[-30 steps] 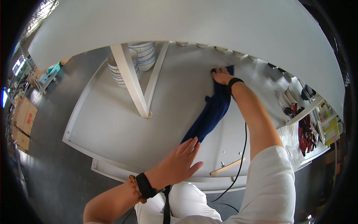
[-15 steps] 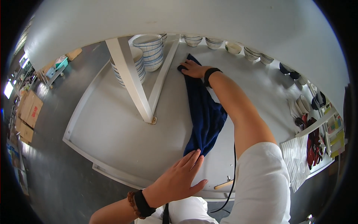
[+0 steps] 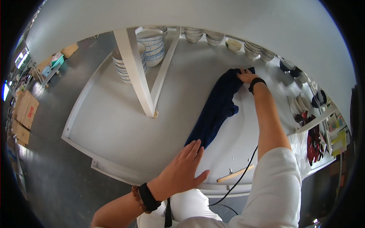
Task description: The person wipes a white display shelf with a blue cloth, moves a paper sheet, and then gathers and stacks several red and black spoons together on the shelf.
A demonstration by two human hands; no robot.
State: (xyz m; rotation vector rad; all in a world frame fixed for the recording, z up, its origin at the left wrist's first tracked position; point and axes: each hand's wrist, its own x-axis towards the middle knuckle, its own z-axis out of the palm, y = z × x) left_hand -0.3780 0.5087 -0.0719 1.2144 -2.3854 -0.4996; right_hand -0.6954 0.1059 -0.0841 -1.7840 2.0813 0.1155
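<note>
A dark blue cloth (image 3: 216, 104) lies stretched slantwise over the grey shelf board (image 3: 99, 129), its edge bunched on the right side. At its near end my left hand (image 3: 178, 167) rests with fingers stretched flat and the thumb apart, the fingertips on the fabric. My right hand (image 3: 247, 76) reaches far out to the cloth's other end, fingers closed over it; a dark corner pokes out beyond them. Black bands circle both wrists.
An upper board (image 3: 205, 19) overhangs the shelf. A white post (image 3: 135, 72) stands left, by stacked blue-lined bowls (image 3: 152, 45). More bowls (image 3: 215, 38) line the back. Red utensils (image 3: 313, 142) lie at right. A wooden stick (image 3: 235, 173) and black cable (image 3: 247, 167) are near the front.
My right hand has swung to the right, bringing the cloth's far end with it. The cloth now slants rightward. My left hand has barely moved at the near end.
</note>
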